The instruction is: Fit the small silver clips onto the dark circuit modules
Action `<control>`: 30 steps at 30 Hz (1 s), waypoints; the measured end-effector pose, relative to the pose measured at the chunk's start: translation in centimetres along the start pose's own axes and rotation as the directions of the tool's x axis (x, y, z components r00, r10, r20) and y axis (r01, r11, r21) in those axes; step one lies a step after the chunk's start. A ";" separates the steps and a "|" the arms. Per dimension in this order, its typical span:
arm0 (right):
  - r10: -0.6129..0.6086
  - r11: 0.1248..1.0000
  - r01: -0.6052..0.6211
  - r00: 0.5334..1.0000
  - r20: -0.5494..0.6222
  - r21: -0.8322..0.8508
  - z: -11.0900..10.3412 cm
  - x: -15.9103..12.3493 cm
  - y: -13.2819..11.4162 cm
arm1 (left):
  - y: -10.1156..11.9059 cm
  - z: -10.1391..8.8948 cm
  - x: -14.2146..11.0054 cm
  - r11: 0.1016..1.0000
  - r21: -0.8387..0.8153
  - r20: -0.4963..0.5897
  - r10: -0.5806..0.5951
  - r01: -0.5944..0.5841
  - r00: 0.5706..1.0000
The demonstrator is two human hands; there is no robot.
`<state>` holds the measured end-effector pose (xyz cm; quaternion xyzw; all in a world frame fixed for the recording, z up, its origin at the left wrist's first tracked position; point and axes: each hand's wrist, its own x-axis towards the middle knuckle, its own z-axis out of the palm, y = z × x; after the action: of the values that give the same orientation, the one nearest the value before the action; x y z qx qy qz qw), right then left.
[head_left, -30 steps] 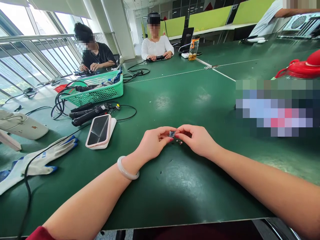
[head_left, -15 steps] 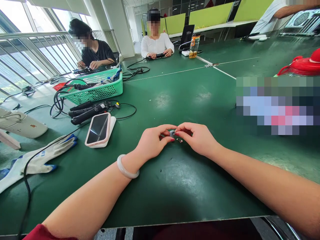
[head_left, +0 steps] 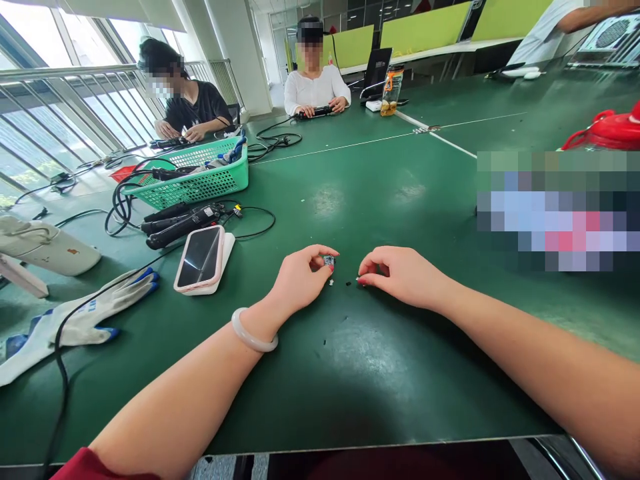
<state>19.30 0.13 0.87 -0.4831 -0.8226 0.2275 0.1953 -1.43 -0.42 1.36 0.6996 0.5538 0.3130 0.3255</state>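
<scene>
My left hand (head_left: 304, 277), with a pale bangle (head_left: 253, 335) at the wrist, pinches a small grey-blue block-like part (head_left: 329, 261) between thumb and fingers. Its exact kind is too small to tell. Just below those fingertips lies a tiny whitish piece (head_left: 331, 283). A tiny dark piece (head_left: 349, 283) rests on the green table (head_left: 380, 373) between the hands. To the right, my right hand (head_left: 400, 277) is closed in a pinch, fingertips low over the table. A pale speck shows at its thumb tip, but I cannot make out what it is.
On the left are a phone (head_left: 201, 260), black wand-like tools with cords (head_left: 185, 223), a work glove (head_left: 95, 310) and a green basket (head_left: 200, 180). A bottle (head_left: 391, 92) stands farther back. Two people sit across the table; another is at the far right beside a metal case (head_left: 607, 40).
My hands have moved apart. The left keeps the small part and has shifted left, while the right has let go of it. Tiny pieces now show on the table between them.
</scene>
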 end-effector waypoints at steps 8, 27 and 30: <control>0.004 0.998 0.000 0.997 0.076 -0.056 0.2 0.0 0.3 | 0.2 0.8 0.1 0.886 -0.392 0.318 -0.121 0.247 0.940; -0.036 0.998 0.038 0.998 0.060 -0.042 0.4 0.0 0.2 | -1.2 0.9 0.4 0.972 -0.229 0.149 -0.025 0.059 0.989; -0.046 0.996 0.052 0.996 0.082 -0.068 0.6 0.0 0.2 | -1.0 0.8 0.4 0.979 -0.198 0.154 -0.021 0.051 0.988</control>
<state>19.11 0.08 0.27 -0.4599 -0.8489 0.2128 0.1504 -1.29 0.03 0.07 0.6745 0.5057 0.3077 0.4412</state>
